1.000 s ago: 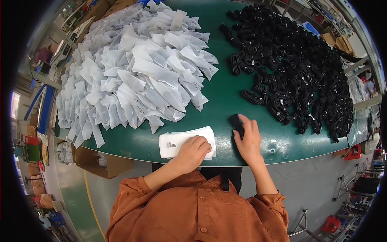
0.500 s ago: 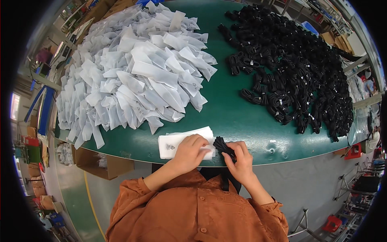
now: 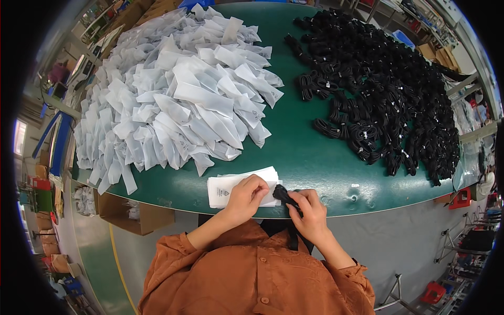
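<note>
Near the table's front edge lies a stack of flat, translucent white bags with dark print on the top one. Over its right part rests my left hand, thumb and fingers pinched together at the open end of the top bag. In my right hand is a coiled black cable, gripped between thumb and fingers. The cable's far end points left and sits at the bag's mouth, close to my left fingertips. How far it reaches inside, I cannot tell.
A large heap of filled white bags covers the left of the green table. Coiled black cables pile up on the right. Below the table's left edge stands an open cardboard box. A red stool is at lower right.
My right hand has moved slightly left and tilted the cable, bringing its end to the bag's mouth. My left hand's fingers have drawn closer together.
</note>
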`<control>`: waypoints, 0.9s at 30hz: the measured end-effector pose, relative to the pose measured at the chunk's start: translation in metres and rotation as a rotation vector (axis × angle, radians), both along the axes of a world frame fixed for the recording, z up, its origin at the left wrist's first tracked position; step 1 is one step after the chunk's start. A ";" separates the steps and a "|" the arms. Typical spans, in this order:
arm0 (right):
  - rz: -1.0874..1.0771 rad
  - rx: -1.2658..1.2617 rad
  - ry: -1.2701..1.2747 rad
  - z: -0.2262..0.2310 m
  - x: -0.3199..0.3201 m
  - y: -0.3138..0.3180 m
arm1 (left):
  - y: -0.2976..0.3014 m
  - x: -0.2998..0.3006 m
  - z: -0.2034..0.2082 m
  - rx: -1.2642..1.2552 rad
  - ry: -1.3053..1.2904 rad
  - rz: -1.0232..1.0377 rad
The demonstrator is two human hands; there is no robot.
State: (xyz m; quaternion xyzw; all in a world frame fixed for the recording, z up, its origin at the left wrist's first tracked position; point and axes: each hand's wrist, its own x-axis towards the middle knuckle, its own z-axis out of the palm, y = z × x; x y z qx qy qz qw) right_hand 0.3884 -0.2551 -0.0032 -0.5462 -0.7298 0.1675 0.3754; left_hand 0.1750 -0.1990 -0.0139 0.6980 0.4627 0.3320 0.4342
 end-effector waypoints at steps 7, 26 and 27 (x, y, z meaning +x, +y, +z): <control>0.218 -0.124 0.105 -0.001 0.011 0.007 | 0.002 -0.001 0.004 0.225 -0.096 -0.137; -0.292 0.129 0.130 0.007 0.038 0.110 | 0.116 -0.067 0.101 -0.089 -0.766 0.135; -0.348 0.171 -0.066 -0.001 0.049 0.125 | 0.132 -0.080 0.107 -0.086 -0.763 0.128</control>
